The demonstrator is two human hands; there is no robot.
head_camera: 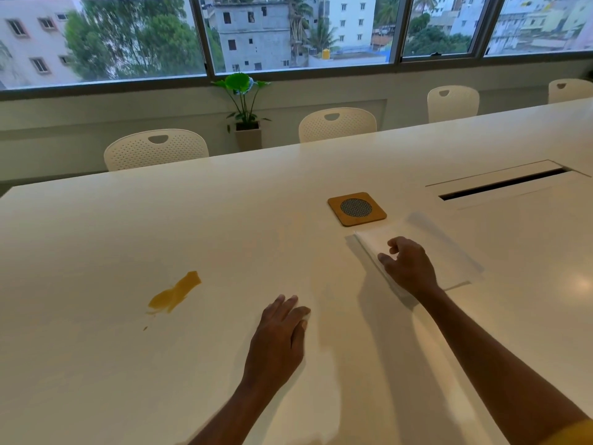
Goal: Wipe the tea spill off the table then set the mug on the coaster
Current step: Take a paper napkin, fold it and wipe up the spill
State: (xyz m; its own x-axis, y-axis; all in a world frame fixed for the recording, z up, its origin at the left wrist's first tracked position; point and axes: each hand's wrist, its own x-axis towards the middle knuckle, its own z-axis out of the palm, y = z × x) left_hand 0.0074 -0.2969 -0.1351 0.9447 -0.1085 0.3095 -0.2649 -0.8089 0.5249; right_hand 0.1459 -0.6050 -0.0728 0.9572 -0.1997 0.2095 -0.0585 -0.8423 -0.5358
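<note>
- Tea spill (175, 293): an amber smear on the white table (96, 236), left of both hands and apart from them.
- Left hand (279, 332): flat on the table, fingers straight and close together, holding nothing.
- Coaster (356, 208): square, wooden, just beyond the napkin's far corner.
- Right hand (407, 264): fingers curled onto the left edge of the white napkin (442, 252); cannot tell whether they pinch it.

No writing, label, brand, number or sign can be read anywhere. The coaster (356, 208) carries only a dark mesh disc in its wooden frame, and the paper napkins (442, 248) on the counter (224, 220) are plain white.
</note>
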